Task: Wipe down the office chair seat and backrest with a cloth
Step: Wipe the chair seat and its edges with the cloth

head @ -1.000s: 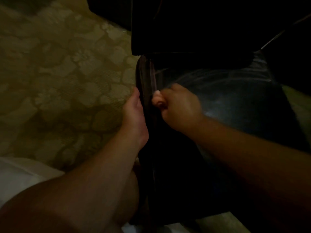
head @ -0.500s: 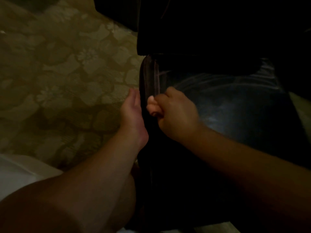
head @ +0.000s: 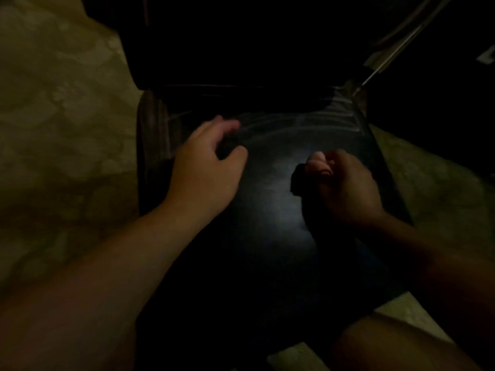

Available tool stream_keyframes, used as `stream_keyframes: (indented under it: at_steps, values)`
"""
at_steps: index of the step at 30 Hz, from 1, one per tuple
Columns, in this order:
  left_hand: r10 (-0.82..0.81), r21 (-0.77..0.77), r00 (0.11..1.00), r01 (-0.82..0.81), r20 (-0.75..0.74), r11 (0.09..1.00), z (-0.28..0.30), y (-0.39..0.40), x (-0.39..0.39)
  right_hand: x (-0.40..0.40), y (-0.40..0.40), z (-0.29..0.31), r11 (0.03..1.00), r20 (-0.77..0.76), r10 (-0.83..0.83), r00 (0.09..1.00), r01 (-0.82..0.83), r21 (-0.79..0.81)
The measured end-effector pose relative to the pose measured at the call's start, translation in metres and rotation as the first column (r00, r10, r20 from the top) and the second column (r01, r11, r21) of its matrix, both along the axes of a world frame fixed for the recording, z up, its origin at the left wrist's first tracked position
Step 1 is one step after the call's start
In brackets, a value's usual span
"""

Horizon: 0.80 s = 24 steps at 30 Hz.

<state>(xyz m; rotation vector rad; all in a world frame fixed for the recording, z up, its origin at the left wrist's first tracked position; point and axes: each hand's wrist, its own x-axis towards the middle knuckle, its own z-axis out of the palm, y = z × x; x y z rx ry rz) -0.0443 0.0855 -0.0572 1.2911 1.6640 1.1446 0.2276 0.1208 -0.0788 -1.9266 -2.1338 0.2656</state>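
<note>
The scene is very dark. A black office chair seat (head: 273, 210) fills the middle of the head view, with faint streaks across its back part. Its dark backrest (head: 241, 49) rises behind. My right hand (head: 345, 186) is over the right half of the seat, fingers closed around a small dark cloth (head: 297, 180) that sticks out to the left of the fist. My left hand (head: 209, 162) hovers over the seat's left part with fingers spread and curled, holding nothing.
Patterned beige carpet (head: 59, 129) lies left of the chair and also at the right (head: 428, 188). A thin metal rod (head: 396, 46) slants at the upper right. My bare knee (head: 388, 344) shows at the bottom right.
Both hands left the seat's left edge. The left hand came up over the seat and opened. The right hand moved right across the seat, still closed, with the cloth now showing.
</note>
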Motion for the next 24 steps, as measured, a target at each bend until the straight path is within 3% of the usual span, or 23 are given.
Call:
stream_keyframes:
  at_steps: [3,6,8,12,14,17,20,22,24]
  values:
    - [-0.272,-0.037,0.939,0.270,-0.209,0.962,-0.001,0.004,0.015,0.038,0.008,-0.002,0.998,0.110,-0.048,0.993,0.043,0.042]
    - [-0.513,-0.209,0.717,0.474,-0.473,0.855,-0.019,-0.002,0.010,0.067,0.037,-0.009,0.995,0.128,-0.096,0.987,0.093,0.029]
    - [-0.590,-0.309,0.596,0.512,-0.544,0.801,-0.032,-0.006,0.006,0.083,0.071,-0.014,0.990,0.130,-0.144,0.981,0.143,0.022]
    - [-0.604,-0.312,0.588,0.526,-0.538,0.791,-0.039,-0.002,0.003,0.085,0.141,-0.010,0.945,0.076,-0.328,0.942,0.328,0.015]
    - [-0.595,-0.303,0.592,0.523,-0.543,0.797,-0.041,0.000,0.003,0.067,0.151,-0.010,0.948,0.096,-0.316,0.944,0.310,0.075]
    - [-0.596,-0.303,0.599,0.522,-0.535,0.797,-0.043,-0.002,0.001,0.055,0.127,-0.012,0.992,0.060,-0.053,0.997,0.046,0.115]
    - [-0.595,-0.294,0.606,0.527,-0.528,0.798,-0.044,-0.003,0.002,0.093,0.109,-0.012,0.985,0.059,0.155,0.986,-0.150,-0.088]
    - [-0.592,-0.290,0.609,0.526,-0.528,0.799,-0.045,-0.005,0.002,0.105,0.127,-0.003,0.991,0.068,0.077,0.995,-0.069,-0.115]
    - [-0.585,-0.277,0.616,0.526,-0.528,0.804,-0.047,-0.007,0.003,0.098,0.159,0.000,0.986,0.078,-0.125,0.989,0.132,-0.100]
